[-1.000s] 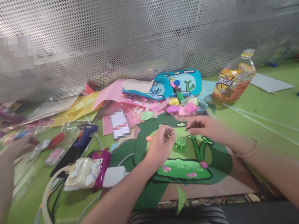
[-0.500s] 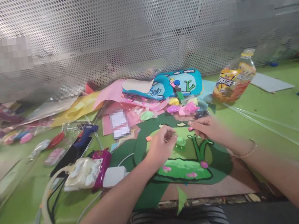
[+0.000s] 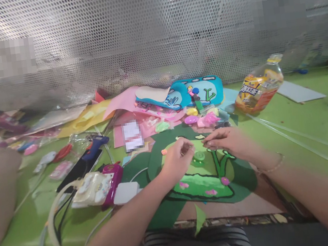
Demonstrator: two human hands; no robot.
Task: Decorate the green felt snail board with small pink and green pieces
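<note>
Both hands hover over a dark green paper craft picture (image 3: 154, 168) with a light green centre. My left hand (image 3: 176, 157) is closed in a pinch above its middle, beside a light green clay spiral (image 3: 199, 156); what the fingers hold, if anything, is hidden. My right hand (image 3: 225, 141) is also pinched, close to the left fingertips and above a green plant shape (image 3: 218, 164) outlined in black. Whatever lies between its fingers is too small to name. Pink clay blobs (image 3: 211, 192) and an orange one (image 3: 164, 152) sit on the picture.
Behind the picture lie bagged coloured clay (image 3: 207, 119) and blue finished-looking craft pictures (image 3: 208, 89). A drink bottle (image 3: 257, 86) stands at right. At left are a power strip (image 3: 111, 184), a white charger (image 3: 126, 193), a blue glue gun (image 3: 95, 151) and another person's arm (image 3: 0, 193).
My right hand has shifted slightly left, towards my left hand; the pink bit seen at its fingertips no longer shows. Another person's arm has reached further in at the left.
</note>
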